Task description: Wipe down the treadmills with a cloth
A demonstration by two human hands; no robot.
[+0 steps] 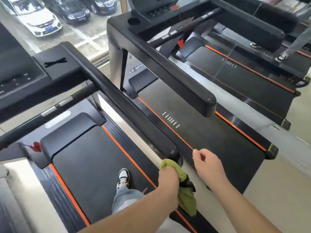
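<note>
Your left hand grips the green cloth, bunched in your fist. The cloth's top sits against the rounded end of the handrail, and the rest hangs below your grip. Just right of the grip, your right hand hovers over the edge of the next treadmill, fingers loosely curled, holding nothing. Far ahead of the grip, that machine's logo reads "BRTW", the rest hidden. Up left, the console shows "12", "+" and "−".
</note>
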